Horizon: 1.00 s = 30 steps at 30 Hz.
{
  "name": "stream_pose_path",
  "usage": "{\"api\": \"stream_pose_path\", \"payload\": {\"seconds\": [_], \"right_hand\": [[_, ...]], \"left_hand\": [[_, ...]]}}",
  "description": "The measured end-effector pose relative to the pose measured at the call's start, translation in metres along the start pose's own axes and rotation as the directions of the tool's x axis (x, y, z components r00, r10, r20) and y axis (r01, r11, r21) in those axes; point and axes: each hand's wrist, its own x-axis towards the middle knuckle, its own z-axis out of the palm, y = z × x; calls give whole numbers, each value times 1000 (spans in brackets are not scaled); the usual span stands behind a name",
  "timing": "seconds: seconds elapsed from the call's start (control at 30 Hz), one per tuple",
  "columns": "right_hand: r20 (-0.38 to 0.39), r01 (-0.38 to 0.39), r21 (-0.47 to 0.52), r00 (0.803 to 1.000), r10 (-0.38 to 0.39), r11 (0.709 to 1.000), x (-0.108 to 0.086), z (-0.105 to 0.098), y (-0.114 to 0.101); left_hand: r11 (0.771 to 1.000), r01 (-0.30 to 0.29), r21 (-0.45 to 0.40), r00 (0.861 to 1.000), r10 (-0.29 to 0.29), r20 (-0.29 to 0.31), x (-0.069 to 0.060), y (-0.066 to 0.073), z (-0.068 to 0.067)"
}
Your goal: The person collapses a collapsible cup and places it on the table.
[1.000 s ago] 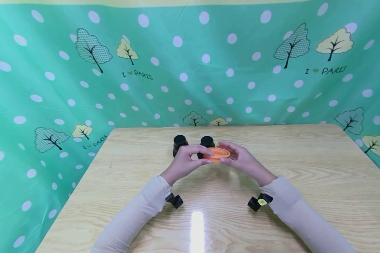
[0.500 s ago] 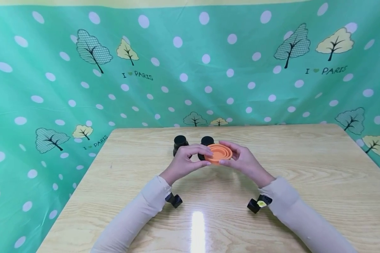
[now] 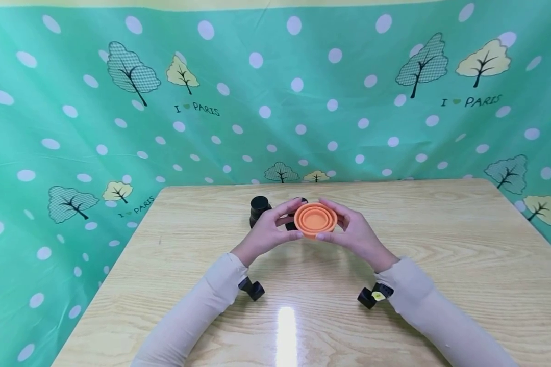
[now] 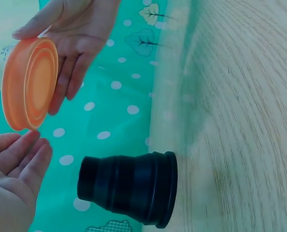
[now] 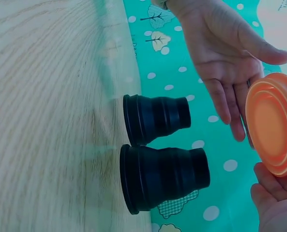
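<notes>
Fingers of both hands: curved, gripping the bowl from opposite sides, thumbs at its near edge. Left hand: at the bowl's left rim. Right hand: at its right rim.

Orange bowl, one: round, shallow, with concentric rings; held above the table, its ringed face tilted toward the head camera.

Black cups, two, narrow end up, wide rim down on the table: left cup, beyond the bowl and to its left; right cup, just behind the bowl, partly hidden in the head view.

Wrist cameras, black, two: left one and right one, both nearer the person than the bowl.

Backdrop: green dotted cloth, well beyond the bowl.
</notes>
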Motion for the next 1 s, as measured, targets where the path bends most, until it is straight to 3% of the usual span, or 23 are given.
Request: {"api": "stream_pose_path", "payload": {"seconds": [0.17,0.57,0.8,1.0], "right_hand": [[25,62,-19,998,-62,998,-1,0,-2],[81,133,-80,989,-126,988,1,1,2],[67,138,-153,989,-129,979,3,-2,4],[12,69,-181,998,-68,981,5,-7,6]], "left_hand": [[1000,-25,15,999,25,20,1,0,2],[990,-121,73,992,123,-20,3,-2,7],[979,-152,135,987,157,-27,5,-4,9],[971,-111,213,993,116,-9,8,-5,9]]}}
